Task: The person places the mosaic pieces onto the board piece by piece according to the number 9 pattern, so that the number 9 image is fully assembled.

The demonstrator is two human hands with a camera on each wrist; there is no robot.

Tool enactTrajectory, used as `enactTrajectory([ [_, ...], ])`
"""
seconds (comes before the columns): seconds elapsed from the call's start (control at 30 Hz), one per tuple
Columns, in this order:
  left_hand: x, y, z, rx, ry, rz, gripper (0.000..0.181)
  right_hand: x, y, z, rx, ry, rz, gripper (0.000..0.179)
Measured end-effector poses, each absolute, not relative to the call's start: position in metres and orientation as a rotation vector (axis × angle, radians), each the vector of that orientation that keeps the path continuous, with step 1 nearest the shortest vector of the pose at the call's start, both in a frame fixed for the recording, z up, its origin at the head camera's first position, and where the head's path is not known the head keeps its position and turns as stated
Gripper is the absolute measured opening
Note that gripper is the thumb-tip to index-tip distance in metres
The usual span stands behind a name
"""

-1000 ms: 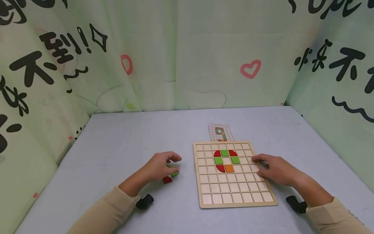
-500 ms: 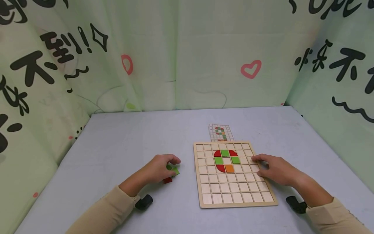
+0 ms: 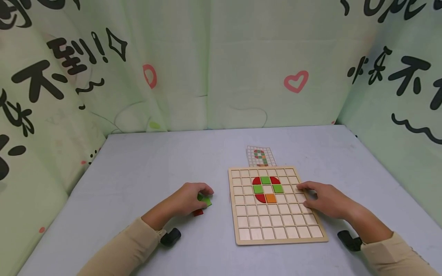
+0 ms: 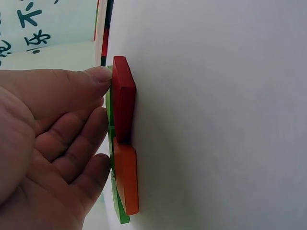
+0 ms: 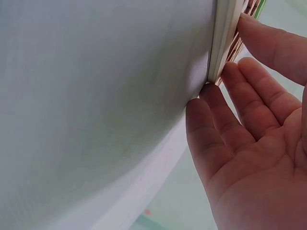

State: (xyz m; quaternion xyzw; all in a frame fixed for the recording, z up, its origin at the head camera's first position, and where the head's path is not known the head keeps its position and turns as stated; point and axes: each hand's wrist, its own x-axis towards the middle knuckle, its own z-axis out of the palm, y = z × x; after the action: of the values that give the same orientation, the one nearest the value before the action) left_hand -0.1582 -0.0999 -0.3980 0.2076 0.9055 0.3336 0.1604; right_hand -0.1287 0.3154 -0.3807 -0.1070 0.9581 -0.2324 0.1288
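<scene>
My left hand (image 3: 190, 198) is low over several small tiles left of the board. Its thumb and index finger pinch a green tile (image 3: 207, 201). Close by lies a red tile (image 3: 198, 212), partly under the hand. The left wrist view shows this red tile (image 4: 123, 103) standing out beside an orange tile (image 4: 126, 177), with green ones behind them. My right hand (image 3: 328, 199) rests at the right edge of the wooden grid board (image 3: 276, 242). In the right wrist view its thumb (image 5: 268, 40) touches the board's edge (image 5: 221, 43), its other fingers fairly straight.
Red, green and orange tiles form a ring-like pattern in the upper middle of the board, with an orange tile (image 3: 271, 198) at its lower right. Behind the board, a printed pattern card (image 3: 268, 153) is partly covered. Curtains (image 3: 241, 76) surround the white table (image 3: 155, 153).
My left index finger has come down towards the thumb, and the green tile by them has shifted slightly. My right hand and the board have stayed in place.
</scene>
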Motion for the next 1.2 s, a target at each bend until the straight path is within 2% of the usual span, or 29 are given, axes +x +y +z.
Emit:
enactTrajectory([
  [0.37,-0.1575,-0.0971,-0.397,0.628,2.594,0.919,0.026,-0.1287,0.3144,-0.3802,-0.311,2.785,-0.669,0.052],
  [0.73,-0.1599,-0.0969,-0.3959,0.645,2.557,0.888,0.032,-0.1289,0.3145,-0.3805,-0.31,2.787,-0.668,0.052],
  [1.2,-0.1629,-0.0914,-0.3979,0.602,2.596,0.807,0.028,-0.1286,0.3133,-0.3797,-0.289,2.781,-0.673,0.053],
])
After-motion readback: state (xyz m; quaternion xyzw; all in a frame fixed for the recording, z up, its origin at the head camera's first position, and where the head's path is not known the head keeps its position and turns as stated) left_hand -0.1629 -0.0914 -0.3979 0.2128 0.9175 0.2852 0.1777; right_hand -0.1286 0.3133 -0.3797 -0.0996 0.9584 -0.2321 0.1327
